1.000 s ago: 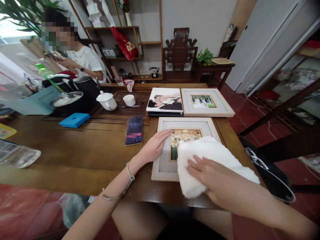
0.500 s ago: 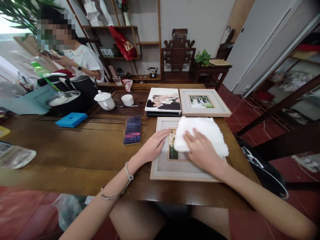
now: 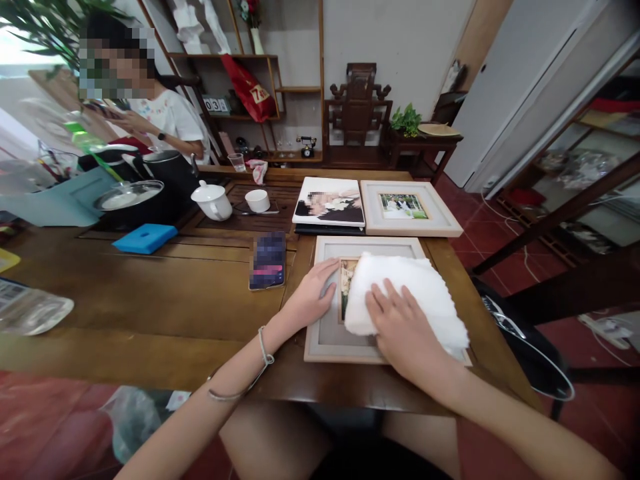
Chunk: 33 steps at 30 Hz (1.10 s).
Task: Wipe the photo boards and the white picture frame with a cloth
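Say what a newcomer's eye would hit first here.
The bright white cloth, right of center, covering much of the nearest framed picture, with the right hand laid on top and the left hand on the frame's left side. Next, the vivid blue block on the table at left, and the red item marked with a 7 at the back shelves.

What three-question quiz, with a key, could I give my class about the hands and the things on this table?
1. Short answer: Which hand lies on the white cloth?
2. True or false: The phone lies on the table, to the left of the near frame.
3. Choose: The left hand rests on
A the phone
B the near frame
C the blue block

Key: 1 the right hand; 2 true; 3 B.
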{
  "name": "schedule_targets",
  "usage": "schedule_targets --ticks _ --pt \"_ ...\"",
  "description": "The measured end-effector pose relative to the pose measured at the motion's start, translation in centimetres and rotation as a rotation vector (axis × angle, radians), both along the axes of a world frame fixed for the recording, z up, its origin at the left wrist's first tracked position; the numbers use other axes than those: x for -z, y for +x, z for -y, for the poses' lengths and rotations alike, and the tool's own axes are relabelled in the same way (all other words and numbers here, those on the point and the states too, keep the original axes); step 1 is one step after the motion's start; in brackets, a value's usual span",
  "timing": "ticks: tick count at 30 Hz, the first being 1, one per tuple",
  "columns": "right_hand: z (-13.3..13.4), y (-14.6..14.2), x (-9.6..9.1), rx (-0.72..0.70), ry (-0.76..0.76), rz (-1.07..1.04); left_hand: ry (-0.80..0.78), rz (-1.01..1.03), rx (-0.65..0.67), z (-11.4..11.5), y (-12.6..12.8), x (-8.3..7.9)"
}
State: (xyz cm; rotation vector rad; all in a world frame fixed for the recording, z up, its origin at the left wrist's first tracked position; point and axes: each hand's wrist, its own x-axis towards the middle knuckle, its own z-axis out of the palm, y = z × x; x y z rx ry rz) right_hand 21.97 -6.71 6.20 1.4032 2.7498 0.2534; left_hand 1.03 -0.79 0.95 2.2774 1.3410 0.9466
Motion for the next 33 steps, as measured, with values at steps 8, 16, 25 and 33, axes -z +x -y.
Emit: schedule_targets --ticks 8,16,25,33 --pt "3.9 0.3 0.0 -0.329 0.03 -0.177 -0.011 0.004 0.071 0.0 -0.3 0.0" --pt "2.6 9.4 -1.1 -0.209 -0.047 -0.173 0.028 -0.122 0.034 0.3 0.0 0.0" --pt "-9.3 10.2 1.7 -0.054 0.094 -0.34 0.024 -0.15 0.052 0.1 -0.3 -0.1" --pt "-1.1 10.4 -0.1 -0.115 -0.014 -0.196 0.021 -0.106 0.053 -0.1 -0.4 0.3"
